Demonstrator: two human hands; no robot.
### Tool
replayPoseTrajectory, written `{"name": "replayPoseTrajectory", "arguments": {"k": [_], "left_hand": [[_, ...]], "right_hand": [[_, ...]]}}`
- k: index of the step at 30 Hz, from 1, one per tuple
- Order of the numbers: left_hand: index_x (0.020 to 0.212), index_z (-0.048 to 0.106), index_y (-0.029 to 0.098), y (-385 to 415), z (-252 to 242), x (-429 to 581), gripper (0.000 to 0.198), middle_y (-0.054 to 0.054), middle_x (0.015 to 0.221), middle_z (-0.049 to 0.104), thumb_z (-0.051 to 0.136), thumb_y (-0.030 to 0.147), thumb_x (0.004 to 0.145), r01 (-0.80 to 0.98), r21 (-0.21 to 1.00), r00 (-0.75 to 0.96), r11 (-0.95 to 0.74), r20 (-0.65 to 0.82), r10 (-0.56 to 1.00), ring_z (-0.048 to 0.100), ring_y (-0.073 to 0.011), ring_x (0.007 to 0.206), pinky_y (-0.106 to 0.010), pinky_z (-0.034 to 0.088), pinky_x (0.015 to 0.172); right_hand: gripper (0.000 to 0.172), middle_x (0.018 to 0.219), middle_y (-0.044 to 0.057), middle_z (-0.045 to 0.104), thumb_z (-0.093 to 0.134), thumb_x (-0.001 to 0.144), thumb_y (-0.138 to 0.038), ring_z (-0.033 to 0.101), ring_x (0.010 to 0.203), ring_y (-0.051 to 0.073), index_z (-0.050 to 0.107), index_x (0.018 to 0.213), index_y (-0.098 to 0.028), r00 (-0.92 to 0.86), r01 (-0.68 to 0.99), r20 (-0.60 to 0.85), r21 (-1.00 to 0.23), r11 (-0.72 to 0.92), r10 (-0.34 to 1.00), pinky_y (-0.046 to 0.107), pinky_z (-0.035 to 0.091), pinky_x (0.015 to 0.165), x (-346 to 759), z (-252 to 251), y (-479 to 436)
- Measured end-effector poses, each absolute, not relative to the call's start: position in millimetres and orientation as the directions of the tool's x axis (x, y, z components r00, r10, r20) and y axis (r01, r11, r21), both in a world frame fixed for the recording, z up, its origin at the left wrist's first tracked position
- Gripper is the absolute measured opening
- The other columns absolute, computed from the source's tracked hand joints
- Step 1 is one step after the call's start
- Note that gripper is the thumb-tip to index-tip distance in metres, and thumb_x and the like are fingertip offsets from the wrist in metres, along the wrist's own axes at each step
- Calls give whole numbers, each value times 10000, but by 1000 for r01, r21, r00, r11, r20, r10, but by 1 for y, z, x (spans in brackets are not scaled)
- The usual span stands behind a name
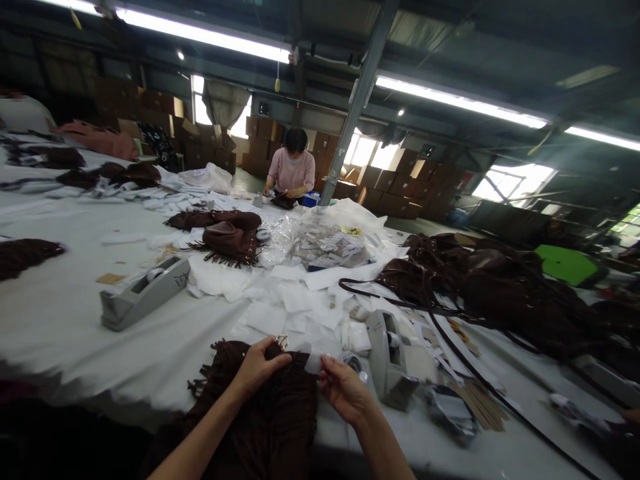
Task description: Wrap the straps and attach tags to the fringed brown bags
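Observation:
A dark brown fringed bag lies at the table's front edge, partly hanging toward me. My left hand grips its upper edge beside a gold-coloured metal buckle. Between the thumb and fingers of my right hand is a small piece of white tissue paper, which touches the bag's top right corner. Just right of that hand stands a grey tape dispenser. Loose white paper sheets lie beyond the bag.
Another tape dispenser stands at the left. Dark brown bags with long straps are heaped on the right, and a fringed bag lies farther back. Across the white-covered table a person handles a dark item.

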State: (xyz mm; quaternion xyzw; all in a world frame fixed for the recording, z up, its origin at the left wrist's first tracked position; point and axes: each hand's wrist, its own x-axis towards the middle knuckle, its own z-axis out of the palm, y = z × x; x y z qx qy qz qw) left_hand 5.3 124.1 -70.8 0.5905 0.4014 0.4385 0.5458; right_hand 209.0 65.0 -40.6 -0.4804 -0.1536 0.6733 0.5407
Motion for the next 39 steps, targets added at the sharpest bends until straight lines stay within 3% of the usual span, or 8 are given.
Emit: {"name": "replayPoseTrajectory", "arguments": {"k": [3,6,11,16,25,29,33,39], "left_hand": [[812,600,144,131,-52,3,438,64,565,482,803,428,547,-153,981,299,123,-72,952,387,-71,478,-181,272,442],[813,606,124,133,-33,1,483,109,445,320,708,559,630,-173,966,280,190,-137,950,241,-50,385,-192,161,386],[797,624,107,126,-19,0,614,94,388,322,531,707,712,-9,985,352,172,-158,923,256,-69,354,-218,204,374],[635,532,163,117,-18,4,528,94,409,308,558,686,698,40,990,340,136,-141,930,250,-64,360,-226,193,384],[552,408,190,114,-23,13,429,83,470,328,633,531,682,66,996,352,54,-74,933,265,-66,454,-220,220,451],[564,454,175,114,-26,14,398,71,492,375,659,498,675,76,996,368,47,-72,927,317,-76,476,-223,256,479],[757,567,150,114,-23,8,376,24,685,553,745,454,624,98,995,419,27,-66,905,472,-113,622,-226,362,598],[792,519,168,117,-19,-2,507,67,566,399,428,667,808,170,984,488,47,-126,863,316,-85,493,-210,247,464]], "right_hand": [[333,506,-68,526,871,539,-320,428,426,27,606,633,-140,162,-572,-378,-789,-226,911,133,283,388,185,-34,65],[358,472,-85,460,844,555,-392,346,411,21,591,607,-145,238,-491,-250,-865,-106,939,146,228,382,164,-30,67],[347,588,-41,583,798,586,-426,365,419,37,651,745,-155,302,-381,-131,-925,-7,944,183,234,397,146,-28,73],[357,498,-59,518,793,571,-452,352,404,47,653,692,-146,328,-347,-112,-938,9,938,196,230,401,142,-32,78],[432,491,-29,528,717,648,-575,456,454,85,594,556,-172,274,-358,-318,-910,-211,908,198,324,426,140,-46,66],[316,558,-23,604,819,568,-413,521,507,90,653,655,-159,209,-553,-370,-808,-202,905,190,395,479,145,-44,66],[283,602,-24,649,838,528,-308,557,533,100,644,676,-164,265,-681,-410,-720,-132,873,204,436,512,155,-47,72],[263,586,-41,633,829,582,-289,549,516,91,605,666,-182,300,-767,-475,-636,-87,827,214,464,508,162,-56,76]]}}
